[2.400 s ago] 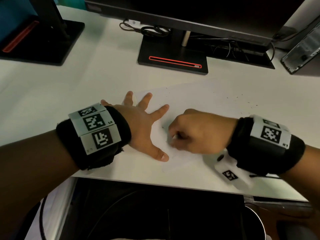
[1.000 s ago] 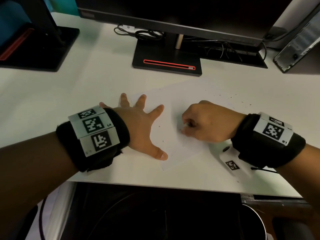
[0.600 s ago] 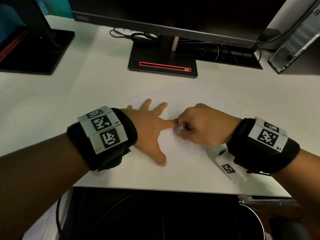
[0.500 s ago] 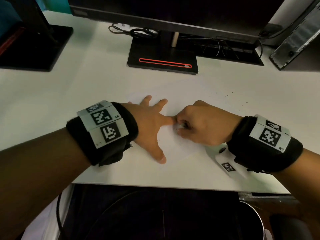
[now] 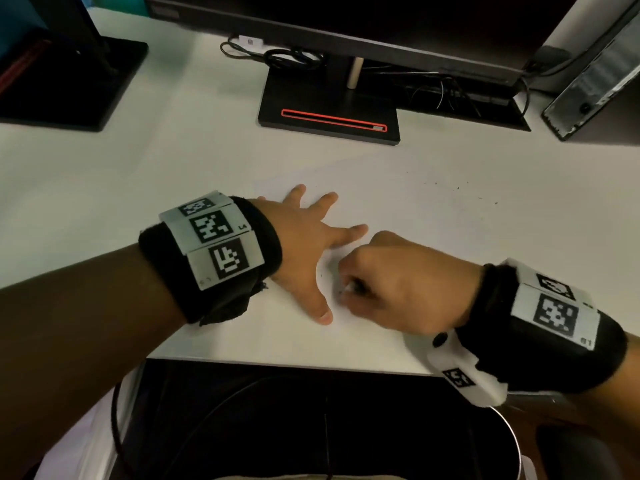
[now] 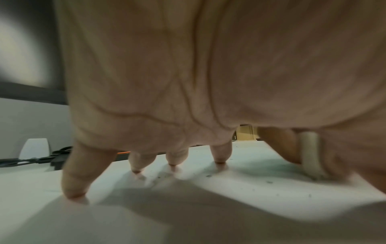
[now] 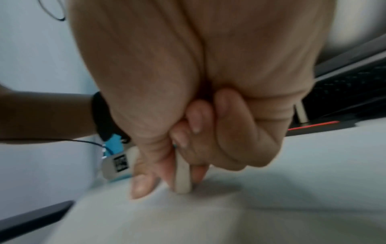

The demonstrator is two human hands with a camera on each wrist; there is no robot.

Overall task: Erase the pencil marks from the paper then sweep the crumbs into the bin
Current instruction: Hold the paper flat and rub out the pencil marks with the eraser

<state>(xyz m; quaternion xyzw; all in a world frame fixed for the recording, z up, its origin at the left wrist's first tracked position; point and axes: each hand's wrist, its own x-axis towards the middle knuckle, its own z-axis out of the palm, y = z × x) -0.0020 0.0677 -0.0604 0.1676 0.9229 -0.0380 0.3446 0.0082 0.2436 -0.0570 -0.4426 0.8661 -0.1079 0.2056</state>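
Note:
A white sheet of paper [image 5: 398,209] lies on the white desk, hard to tell from it. My left hand [image 5: 308,251] is spread flat on the sheet, its fingertips [image 6: 173,165] pressing down. Just right of its thumb, my right hand [image 5: 349,292] is curled into a fist. It pinches a white eraser [image 7: 183,180] whose lower end touches the paper; the eraser [image 6: 310,155] also shows upright in the left wrist view. Dark crumbs [image 5: 457,188] dot the sheet at the far right and lie near my left fingers [image 6: 269,182]. A bin's metal rim [image 5: 512,438] shows below the desk edge.
A black monitor stand with a red stripe [image 5: 329,116] stands behind the paper, with coiled cables [image 5: 287,58] beside it. Another black base [image 5: 69,81] sits far left and a computer case [image 5: 595,81] far right. The desk's front edge [image 5: 277,362] runs just under my wrists.
My right hand has drawn the eraser back toward me, from beside the left index fingertip to beside the left thumb. The left hand stays flat on the paper.

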